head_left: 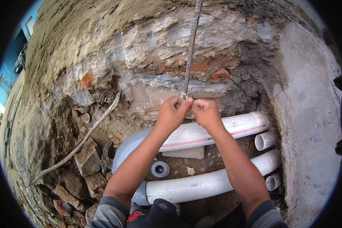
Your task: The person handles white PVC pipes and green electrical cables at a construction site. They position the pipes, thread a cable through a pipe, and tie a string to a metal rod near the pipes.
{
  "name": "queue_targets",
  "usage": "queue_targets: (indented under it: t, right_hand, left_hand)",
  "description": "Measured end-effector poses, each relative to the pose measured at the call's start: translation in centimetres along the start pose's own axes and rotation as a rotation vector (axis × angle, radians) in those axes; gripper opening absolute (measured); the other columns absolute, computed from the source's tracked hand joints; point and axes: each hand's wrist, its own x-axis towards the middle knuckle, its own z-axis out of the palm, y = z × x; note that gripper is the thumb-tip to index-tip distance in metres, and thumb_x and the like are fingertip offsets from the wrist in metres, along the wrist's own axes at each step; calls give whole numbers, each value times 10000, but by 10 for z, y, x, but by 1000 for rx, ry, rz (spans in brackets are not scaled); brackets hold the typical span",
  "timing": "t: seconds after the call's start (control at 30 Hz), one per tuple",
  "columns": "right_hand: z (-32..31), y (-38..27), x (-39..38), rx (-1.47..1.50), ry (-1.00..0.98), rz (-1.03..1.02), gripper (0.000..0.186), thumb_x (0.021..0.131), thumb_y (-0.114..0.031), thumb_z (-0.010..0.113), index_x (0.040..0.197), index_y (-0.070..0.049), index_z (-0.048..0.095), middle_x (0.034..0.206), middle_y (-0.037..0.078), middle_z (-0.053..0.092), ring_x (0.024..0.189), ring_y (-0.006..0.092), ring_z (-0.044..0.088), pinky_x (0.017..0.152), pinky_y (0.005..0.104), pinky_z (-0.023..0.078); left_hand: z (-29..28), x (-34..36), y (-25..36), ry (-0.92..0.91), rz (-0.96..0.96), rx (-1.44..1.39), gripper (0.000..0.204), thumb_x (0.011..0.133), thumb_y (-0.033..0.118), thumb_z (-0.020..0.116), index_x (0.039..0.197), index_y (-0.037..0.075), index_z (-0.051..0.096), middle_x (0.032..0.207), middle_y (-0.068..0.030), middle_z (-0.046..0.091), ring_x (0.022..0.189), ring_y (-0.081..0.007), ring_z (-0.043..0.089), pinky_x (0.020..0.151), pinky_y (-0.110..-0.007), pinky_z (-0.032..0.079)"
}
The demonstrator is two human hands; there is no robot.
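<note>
Thin pale string [186, 95] is wrapped at the lower end of a narrow, dark bar [192, 49] that comes down from the top of the view. My left hand [171, 113] is closed, its thumb and finger pinching the string just below the bar's tip. Pressed up against it, my right hand [206, 114] pinches the string too, fingertips nearly touching the left ones. Strands dangle below my fingers. Beneath both hands lies a thick white pipe [237, 125] with a pink printed stripe, joined to a grey elbow [127, 148].
A second white pipe [193, 186] runs nearer me, with a grey ring fitting [153, 170] between the pipes. Two short pipe ends [265, 141] poke out at the right, beside a concrete wall [309, 95]. Broken stones [89, 159] and a bent root-like stick [91, 131] occupy the left.
</note>
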Motion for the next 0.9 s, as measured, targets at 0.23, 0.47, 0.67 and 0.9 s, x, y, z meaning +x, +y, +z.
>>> queue_targets:
  t: [0.23,0.47,0.67,0.9]
  right_hand:
    - [-3,14,-4,-138,-11,-148,146,887,-166,669,855,-31,715,627,21,624,561,82,534,545,277,431]
    - [-12,12,-8,-222,20,-225,152,881,-165,669,912,-23,715,721,74,673,635,172,606,619,330,480]
    - [-16,7,-15,-608,-8,-626,150,887,-98,655,995,-12,713,847,120,683,740,284,650,697,368,509]
    - [-15,-10,22,-299,61,-616,204,910,-172,622,1036,-41,713,921,141,671,868,344,653,780,411,516]
  left_hand:
    - [-2,16,-6,-119,-84,-40,262,899,224,703,783,-6,654,679,-52,662,574,-88,537,535,-278,434]
    - [-13,4,-5,-65,-324,-385,170,964,187,625,896,32,640,770,-29,660,553,-46,471,502,-231,385]
    - [-8,12,-7,-104,130,-127,189,967,185,602,969,4,654,775,-43,662,552,-122,540,532,-308,459]
    - [-18,7,2,-93,292,485,189,853,156,696,988,26,671,764,-168,660,612,-296,638,587,-387,502]
